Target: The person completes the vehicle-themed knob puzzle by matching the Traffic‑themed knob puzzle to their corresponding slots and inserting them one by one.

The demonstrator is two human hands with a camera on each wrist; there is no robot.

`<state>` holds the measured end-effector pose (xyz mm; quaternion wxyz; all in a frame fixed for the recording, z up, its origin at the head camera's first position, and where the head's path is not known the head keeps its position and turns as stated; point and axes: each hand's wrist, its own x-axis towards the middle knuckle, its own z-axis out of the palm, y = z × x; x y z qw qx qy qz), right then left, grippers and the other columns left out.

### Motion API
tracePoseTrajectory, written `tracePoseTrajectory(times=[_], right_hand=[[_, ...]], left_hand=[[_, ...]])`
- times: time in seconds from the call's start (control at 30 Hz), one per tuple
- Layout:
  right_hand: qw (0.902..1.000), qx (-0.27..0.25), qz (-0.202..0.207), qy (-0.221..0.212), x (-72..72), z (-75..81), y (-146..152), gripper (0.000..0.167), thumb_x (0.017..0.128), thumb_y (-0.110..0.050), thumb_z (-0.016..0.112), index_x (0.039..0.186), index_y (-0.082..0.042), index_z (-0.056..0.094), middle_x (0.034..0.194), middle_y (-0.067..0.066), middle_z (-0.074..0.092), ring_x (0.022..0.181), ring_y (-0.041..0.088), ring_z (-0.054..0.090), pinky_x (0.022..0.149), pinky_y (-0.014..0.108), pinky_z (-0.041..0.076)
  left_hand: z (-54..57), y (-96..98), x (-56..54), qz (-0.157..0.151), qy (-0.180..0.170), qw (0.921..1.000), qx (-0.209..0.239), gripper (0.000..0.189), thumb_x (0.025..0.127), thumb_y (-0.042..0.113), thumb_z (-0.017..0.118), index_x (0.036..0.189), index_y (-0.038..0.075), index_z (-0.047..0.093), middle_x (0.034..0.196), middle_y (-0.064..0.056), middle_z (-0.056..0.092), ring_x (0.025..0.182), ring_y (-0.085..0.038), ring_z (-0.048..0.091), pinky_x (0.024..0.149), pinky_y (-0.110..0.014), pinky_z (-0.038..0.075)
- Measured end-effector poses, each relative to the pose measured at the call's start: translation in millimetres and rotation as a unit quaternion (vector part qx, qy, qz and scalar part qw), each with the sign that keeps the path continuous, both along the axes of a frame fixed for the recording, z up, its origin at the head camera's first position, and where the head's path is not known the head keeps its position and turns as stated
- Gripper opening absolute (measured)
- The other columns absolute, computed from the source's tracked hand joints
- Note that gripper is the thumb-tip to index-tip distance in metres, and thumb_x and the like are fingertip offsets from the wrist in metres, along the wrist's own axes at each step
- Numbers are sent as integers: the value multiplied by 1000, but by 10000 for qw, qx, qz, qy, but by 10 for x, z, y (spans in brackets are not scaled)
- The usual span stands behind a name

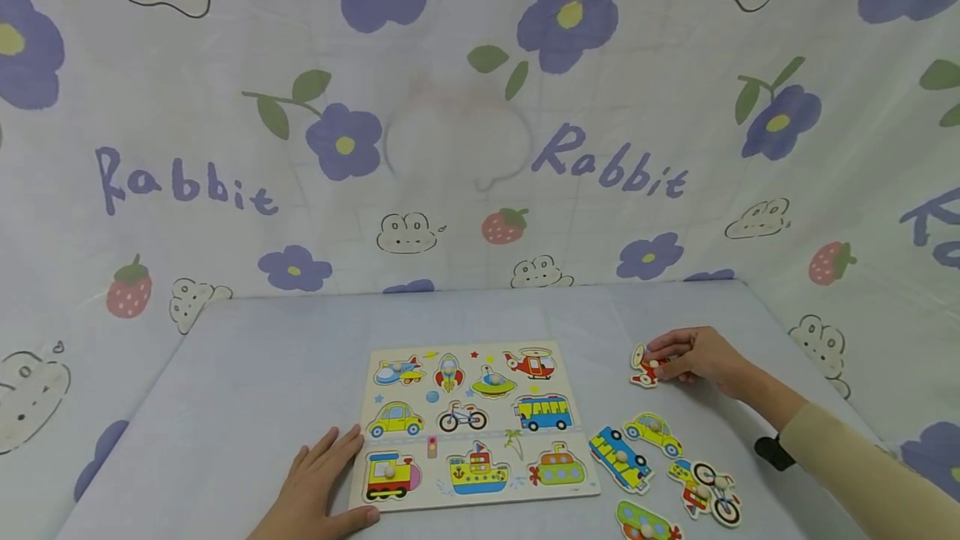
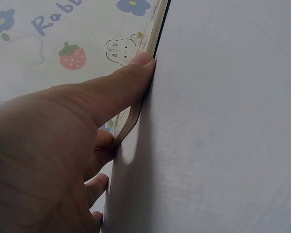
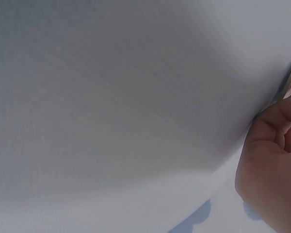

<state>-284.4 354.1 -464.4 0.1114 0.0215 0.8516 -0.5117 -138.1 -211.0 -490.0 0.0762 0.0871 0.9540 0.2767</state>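
A wooden peg puzzle board (image 1: 438,350) with vehicle pictures lies at the table's front middle. Knobs show on its plane (image 1: 400,370), rocket (image 1: 448,373), flying saucer (image 1: 492,382) and train (image 1: 392,473). My left hand (image 1: 318,477) rests at the board's lower left corner, fingers along the left side and thumb (image 2: 123,87) against the near edge. To the right of the board, my right hand (image 1: 701,357) pinches a red helicopter puzzle piece (image 1: 642,378), which stands tilted and is partly covered by the fingers. In the right wrist view only the curled hand (image 3: 274,155) and a sliver of the piece show.
Loose bus (image 1: 621,458), car (image 1: 654,433), bicycle (image 1: 718,494) and submarine (image 1: 643,523) pieces lie right of the board. The bicycle overlaps a boat piece (image 1: 693,500). A dark object (image 1: 774,452) shows by the right forearm. Patterned cloth (image 1: 457,257) hangs behind the table.
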Motion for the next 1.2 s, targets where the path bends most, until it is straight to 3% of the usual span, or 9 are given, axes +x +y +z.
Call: tracePoseTrajectory(times=[0.33, 0.67, 0.93, 1.2], right_hand=[[9998, -52, -126, 141, 25, 25, 35, 45, 76, -7, 84, 117, 2, 67, 100, 9, 73, 80, 22, 61, 57, 28, 50], [9980, -115, -502, 357, 64, 186, -51, 51, 78, -17, 85, 121, 1, 65, 105, 8, 73, 77, 18, 60, 56, 28, 45], [9946, -377, -632, 738, 160, 414, -531, 48, 77, -16, 86, 118, -1, 67, 103, 8, 73, 75, 18, 59, 56, 28, 44], [9932, -533, -317, 986, 225, 503, -1105, 39, 75, -8, 86, 111, -2, 71, 99, 9, 73, 73, 22, 62, 53, 29, 42]], left_hand=[[1, 0, -11, 19, 6, 10000, -22, 108, 64, 69, 77, 149, 12, 44, 154, -4, 39, 146, -35, 16, 112, -66, 2], [2, -6, 1, -70, -20, 10000, 32, 105, 67, 67, 77, 148, 10, 44, 154, -6, 39, 145, -36, 18, 113, -65, 2], [-14, -27, 5, -75, -86, 9999, 71, 105, 67, 67, 77, 149, 9, 44, 154, -7, 39, 145, -38, 17, 113, -65, 1], [-18, -20, -1, -92, -5, 9999, 106, 104, 67, 67, 78, 148, 10, 45, 153, -6, 39, 145, -37, 18, 113, -65, 2]])
